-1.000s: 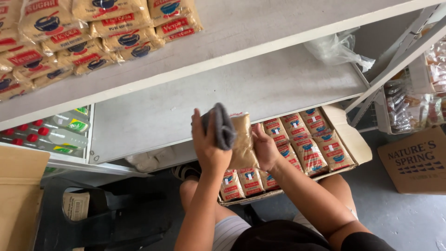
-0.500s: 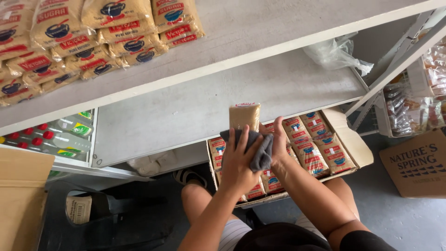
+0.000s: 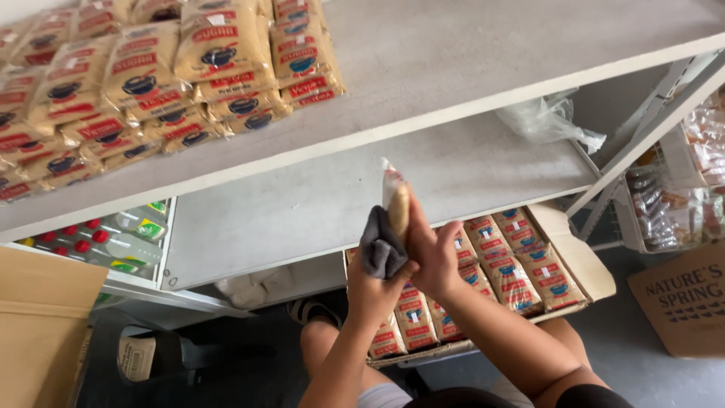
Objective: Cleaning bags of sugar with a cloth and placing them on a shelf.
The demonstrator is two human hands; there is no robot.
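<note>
The left hand (image 3: pixel 375 283) is closed on a dark grey cloth (image 3: pixel 381 249), pressing it against the side of a clear plastic packet of tan sugar (image 3: pixel 396 205). The right hand (image 3: pixel 434 257) grips that same packet from the other side, holding it upright just above an open cardboard tray of like packets (image 3: pixel 574 253) that rests on the person's lap. A second ago the cloth was bunched over the packet's top; half a second ago it had slid low, and now it wraps the lower left side, so the wiping has moved down the packet. Above and behind runs a white shelf (image 3: pixel 468 68) with a stack of matching packets (image 3: pixel 151 83).
</note>
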